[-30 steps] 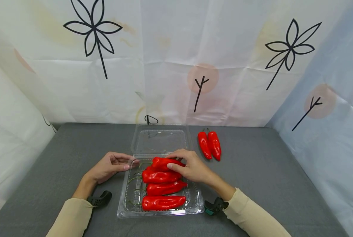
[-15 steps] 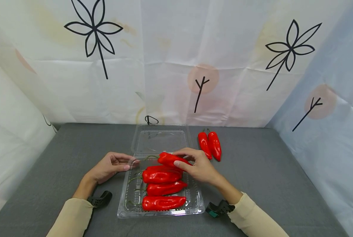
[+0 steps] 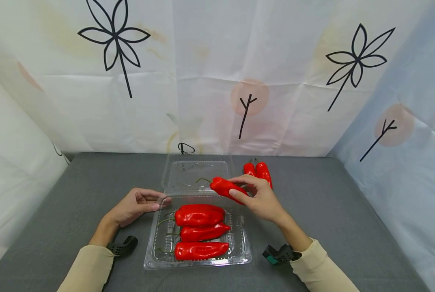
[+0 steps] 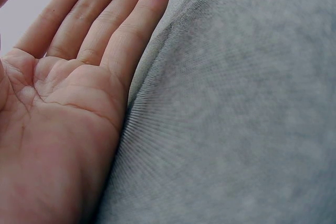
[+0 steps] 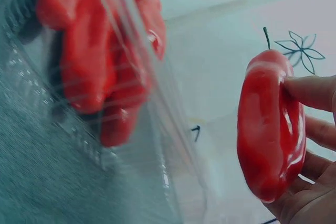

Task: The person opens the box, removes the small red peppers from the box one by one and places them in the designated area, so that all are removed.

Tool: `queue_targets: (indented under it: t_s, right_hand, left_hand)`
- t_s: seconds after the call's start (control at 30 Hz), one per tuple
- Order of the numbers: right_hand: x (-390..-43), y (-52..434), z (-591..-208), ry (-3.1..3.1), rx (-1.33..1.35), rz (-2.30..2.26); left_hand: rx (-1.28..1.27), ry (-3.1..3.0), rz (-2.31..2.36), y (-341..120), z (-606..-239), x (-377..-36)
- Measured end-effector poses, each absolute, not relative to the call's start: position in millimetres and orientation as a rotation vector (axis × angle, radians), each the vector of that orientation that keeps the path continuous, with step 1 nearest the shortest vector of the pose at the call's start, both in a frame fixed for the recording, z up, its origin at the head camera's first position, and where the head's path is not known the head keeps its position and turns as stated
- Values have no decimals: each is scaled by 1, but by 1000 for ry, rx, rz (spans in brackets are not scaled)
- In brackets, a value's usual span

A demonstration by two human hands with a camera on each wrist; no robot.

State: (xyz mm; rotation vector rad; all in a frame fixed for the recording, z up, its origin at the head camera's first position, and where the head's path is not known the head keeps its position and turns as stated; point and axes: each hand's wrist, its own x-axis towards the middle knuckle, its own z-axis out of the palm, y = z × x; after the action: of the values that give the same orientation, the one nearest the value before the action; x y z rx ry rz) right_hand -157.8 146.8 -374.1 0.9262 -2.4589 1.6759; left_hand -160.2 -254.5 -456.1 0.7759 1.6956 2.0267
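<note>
My right hand (image 3: 263,198) holds a red pepper (image 3: 225,188) above the back right part of a clear plastic container (image 3: 197,263). In the right wrist view this pepper (image 5: 270,129) is upright, stem up, with the thumb and fingers on its side. Several red peppers (image 3: 202,251) lie crosswise in the container, stems to the left. At the container's back left corner rests my left hand (image 3: 135,205), its fingertips touching the rim. The left wrist view shows that hand's palm (image 4: 63,108) and nearly straight fingers; the container is out of that view.
The container's hinged clear lid (image 3: 199,172) lies folded back behind it. Two more red peppers (image 3: 264,173) lie on the grey table (image 3: 312,211) at the back right, partly hidden by the right hand. White printed fabric (image 3: 203,81) walls the back and sides.
The right hand has lifted the rearmost pepper out of the container and carried it up, back and to the right. The left hand has stayed at the corner.
</note>
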Motion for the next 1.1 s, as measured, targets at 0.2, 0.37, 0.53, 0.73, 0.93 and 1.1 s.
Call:
queue_targets:
  t_s: [0.2, 0.37, 0.53, 0.73, 0.93, 1.1]
  right_hand:
    - [-164, 158, -369, -2448, 880, 1728]
    - [-170, 170, -366, -2467, 792, 1758]
    - [-178, 184, -366, -2470, 722, 1767]
    - [-189, 200, -369, -2479, 634, 1693]
    - [-200, 217, -375, -2508, 445, 1639]
    - [-208, 229, -384, -2499, 270, 1624]
  left_hand:
    - [792, 1694, 2029, -254, -455, -159]
    - [772, 1716, 2023, -254, -456, -159]
    - [724, 1734, 2019, -254, -456, -159]
    - [742, 1733, 2017, -254, -456, -159]
    - [775, 1710, 2028, -254, -454, -159]
    - [786, 1711, 2027, -254, -453, -158]
